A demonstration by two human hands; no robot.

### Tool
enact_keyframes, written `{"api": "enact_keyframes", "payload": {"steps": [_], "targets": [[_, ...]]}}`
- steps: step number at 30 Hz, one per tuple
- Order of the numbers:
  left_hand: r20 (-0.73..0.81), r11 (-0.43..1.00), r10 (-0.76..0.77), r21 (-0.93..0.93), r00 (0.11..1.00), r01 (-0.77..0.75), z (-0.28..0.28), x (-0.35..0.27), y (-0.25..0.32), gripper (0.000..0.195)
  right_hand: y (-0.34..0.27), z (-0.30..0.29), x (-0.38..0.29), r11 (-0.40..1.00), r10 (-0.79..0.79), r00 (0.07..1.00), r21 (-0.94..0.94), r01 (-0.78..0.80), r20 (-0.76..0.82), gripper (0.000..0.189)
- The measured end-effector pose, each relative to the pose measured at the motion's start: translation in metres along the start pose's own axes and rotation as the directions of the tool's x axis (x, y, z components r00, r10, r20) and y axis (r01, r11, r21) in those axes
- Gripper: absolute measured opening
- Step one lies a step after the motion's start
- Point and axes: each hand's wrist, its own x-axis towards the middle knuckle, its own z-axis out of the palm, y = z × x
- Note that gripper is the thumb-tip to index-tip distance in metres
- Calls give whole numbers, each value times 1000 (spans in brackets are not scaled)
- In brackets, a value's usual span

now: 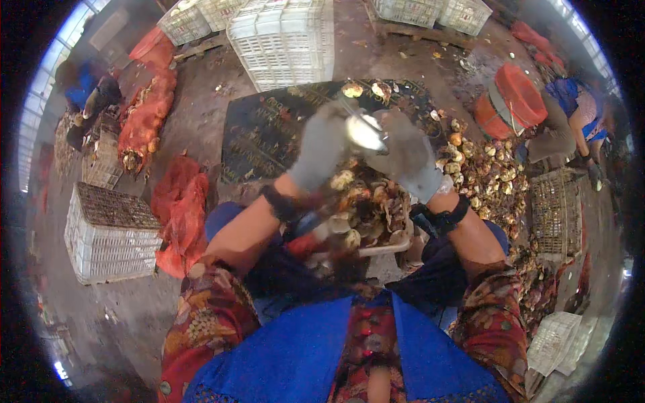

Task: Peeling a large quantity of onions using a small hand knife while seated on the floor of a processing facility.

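Both my hands wear grey gloves and meet in front of me over a crate. My left hand [322, 143] is closed against a pale, peeled onion [364, 132], holding it from the left side. My right hand [405, 153] is curled close against the onion's right side. A small shiny edge, perhaps a blade, shows there, but blur hides what the fingers grip. Below the hands, between my knees, a light plastic crate [385, 249] holds unpeeled onions [352, 239] and loose brown skins. Two cut onion pieces [351, 90] lie beyond my hands on a dark printed sheet [252, 136].
A heap of onions [484, 171] spreads at right beside orange-red buckets [509, 103]. Red mesh sacks [181, 211] and an upturned white crate [113, 237] lie left. Stacked white crates [284, 45] stand ahead. Other people work at left [90, 90] and right [574, 108].
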Motion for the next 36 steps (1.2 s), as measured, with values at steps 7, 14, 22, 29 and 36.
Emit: {"api": "enact_keyframes", "payload": {"steps": [7,14,22,29,36], "targets": [[235,865,373,263,898,-428,-17,1,13,38,12,-13,10,996,-87,996,14,87,-33,57],[605,459,443,481,662,-747,-38,11,2,37,31,-4,-9,982,11,992,187,-34,126,63],[306,960,135,195,942,-201,-15,-5,-10,50,4,-10,-3,959,-9,958,-269,89,285,59],[213,999,-1,49,977,-9,-20,-3,5,47,23,-11,-9,988,-153,988,-14,153,11,56],[176,927,-206,-280,963,250,-18,-3,15,39,18,-39,5,713,415,881,520,-469,226,36]]}}
